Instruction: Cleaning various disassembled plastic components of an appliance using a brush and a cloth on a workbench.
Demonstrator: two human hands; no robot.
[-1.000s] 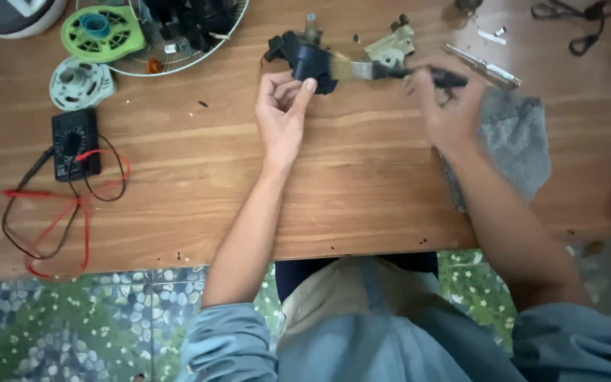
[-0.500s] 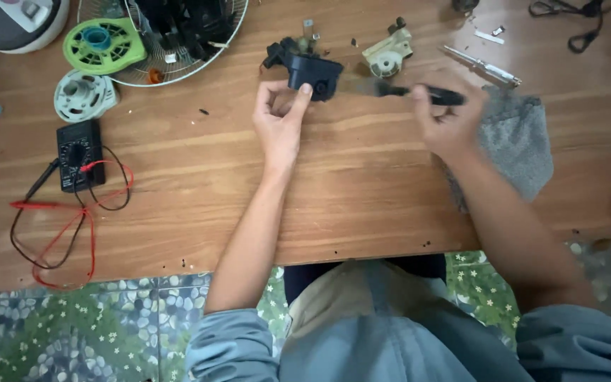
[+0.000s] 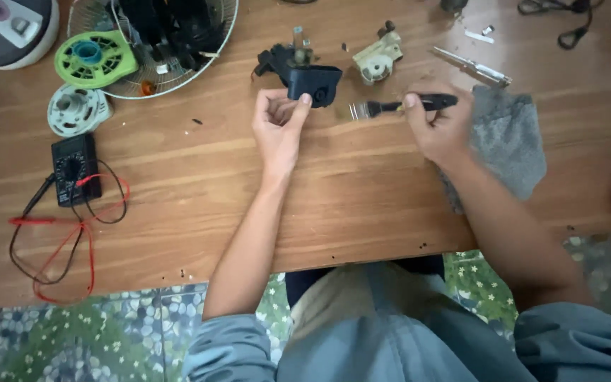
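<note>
My left hand (image 3: 278,126) holds a black plastic motor housing (image 3: 305,78) with a metal shaft on top, fingers pinching its lower edge just above the wooden table (image 3: 348,191). My right hand (image 3: 438,122) grips the black handle of a small brush (image 3: 397,107), its bristles pointing left toward the housing with a small gap between them. A cream-coloured plastic part (image 3: 377,59) lies just behind the brush.
A grey cloth (image 3: 507,138) lies right of my right hand. A metal tool (image 3: 472,67) lies behind it. At the left are a black multimeter (image 3: 73,168) with red and black leads, a green fan part (image 3: 93,58), a white round part (image 3: 76,110) and a wire fan guard (image 3: 178,49).
My left hand has turned the black housing slightly. The brush in my right hand has drawn back from the housing to the right and lower.
</note>
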